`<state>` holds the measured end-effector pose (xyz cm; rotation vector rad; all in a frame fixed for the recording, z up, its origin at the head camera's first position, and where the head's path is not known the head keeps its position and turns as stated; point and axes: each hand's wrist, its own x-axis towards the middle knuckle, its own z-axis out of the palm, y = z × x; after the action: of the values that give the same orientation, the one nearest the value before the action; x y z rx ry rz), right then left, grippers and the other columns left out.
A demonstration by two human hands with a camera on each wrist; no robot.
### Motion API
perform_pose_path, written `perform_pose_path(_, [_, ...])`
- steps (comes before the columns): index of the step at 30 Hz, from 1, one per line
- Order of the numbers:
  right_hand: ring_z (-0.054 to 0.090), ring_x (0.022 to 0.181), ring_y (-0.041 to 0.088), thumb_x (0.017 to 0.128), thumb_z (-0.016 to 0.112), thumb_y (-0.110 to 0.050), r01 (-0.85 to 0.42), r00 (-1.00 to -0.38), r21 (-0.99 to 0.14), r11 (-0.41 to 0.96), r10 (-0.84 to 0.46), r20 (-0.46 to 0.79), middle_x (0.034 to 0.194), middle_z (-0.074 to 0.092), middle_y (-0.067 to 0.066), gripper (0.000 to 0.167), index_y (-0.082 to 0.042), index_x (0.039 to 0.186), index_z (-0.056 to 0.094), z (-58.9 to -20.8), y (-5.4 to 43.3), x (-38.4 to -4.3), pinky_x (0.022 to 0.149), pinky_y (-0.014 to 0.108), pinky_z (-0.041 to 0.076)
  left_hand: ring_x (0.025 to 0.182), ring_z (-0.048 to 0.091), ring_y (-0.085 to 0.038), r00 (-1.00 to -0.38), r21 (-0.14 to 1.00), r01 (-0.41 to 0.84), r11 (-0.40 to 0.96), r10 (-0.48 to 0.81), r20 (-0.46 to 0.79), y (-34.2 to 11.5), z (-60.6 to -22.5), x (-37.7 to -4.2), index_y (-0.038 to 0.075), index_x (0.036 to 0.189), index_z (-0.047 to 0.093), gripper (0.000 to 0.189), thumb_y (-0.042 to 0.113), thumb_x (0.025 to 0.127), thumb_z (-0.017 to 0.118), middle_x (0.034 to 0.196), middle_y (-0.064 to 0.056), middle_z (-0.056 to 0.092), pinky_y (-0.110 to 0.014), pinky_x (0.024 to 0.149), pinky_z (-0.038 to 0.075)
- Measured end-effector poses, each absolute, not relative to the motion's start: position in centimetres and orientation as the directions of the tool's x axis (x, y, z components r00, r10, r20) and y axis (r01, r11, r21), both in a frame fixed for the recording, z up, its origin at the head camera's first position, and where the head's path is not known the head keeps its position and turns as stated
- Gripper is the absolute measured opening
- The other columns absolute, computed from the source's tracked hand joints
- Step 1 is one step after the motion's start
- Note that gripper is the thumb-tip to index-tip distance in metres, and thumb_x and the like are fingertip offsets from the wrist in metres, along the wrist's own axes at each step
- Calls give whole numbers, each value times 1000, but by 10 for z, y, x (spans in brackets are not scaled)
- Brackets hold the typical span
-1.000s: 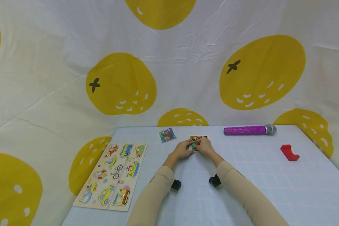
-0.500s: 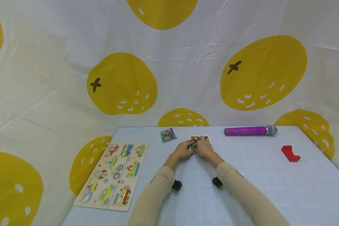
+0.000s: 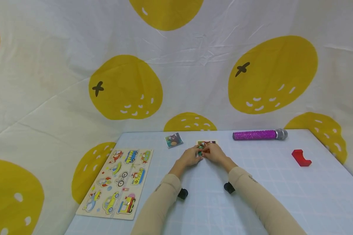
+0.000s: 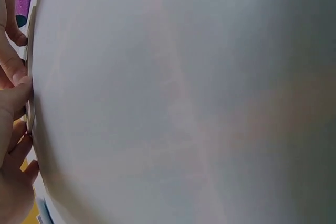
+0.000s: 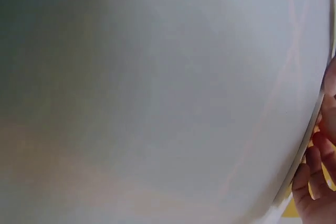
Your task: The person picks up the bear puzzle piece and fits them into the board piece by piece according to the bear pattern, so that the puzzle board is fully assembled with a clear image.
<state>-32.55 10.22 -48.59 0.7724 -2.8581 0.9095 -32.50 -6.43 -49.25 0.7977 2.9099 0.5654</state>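
Note:
A small picture puzzle [image 3: 210,142] in a pale frame lies at the far middle of the table, partly covered by both hands. My left hand [image 3: 190,156] grips its left side, thumb at the near edge. A small green piece [image 3: 199,152] shows between the hands. My right hand [image 3: 214,152] comes from the right, thumb and fingertips pinched together at this piece. What exactly sits between those fingertips is hidden. In the left wrist view, fingers of both hands meet along the thin edge at far left. The right wrist view shows only fingers [image 5: 315,182] at its right edge.
A square bear picture [image 3: 174,140] lies behind the left hand. A wooden vehicle peg board [image 3: 114,182] lies at left. A purple glitter microphone [image 3: 256,135] is at back right, and a red notched block [image 3: 301,158] lies at right. A patterned cloth [image 3: 194,81] hangs behind the table.
The green piece, more upright between the hands a second ago, now shows lower against the puzzle. The right forearm has shifted slightly right; the left hand stays nearly still.

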Motion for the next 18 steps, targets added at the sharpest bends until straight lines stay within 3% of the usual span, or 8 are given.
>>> perform_pose_path(8, [59,86,25,85,67,-6,-580,-814,-365,728,-534,228,88,62,10,12,3,91,73,-483,101,-322,81,39,51,123,51,-24,-859,210,505,837,511,33,-60,-488,-325,10,126,60,43,34,91,60,141,-9,47,-35,101,42])
perform_pose_path(18, [57,74,21,80,68,1,-556,-820,-502,663,-537,198,81,69,12,9,6,84,74,-482,108,-329,68,35,50,120,53,-26,-851,192,523,830,519,78,-60,-496,-329,11,127,60,35,26,96,54,140,-8,48,-36,99,44])
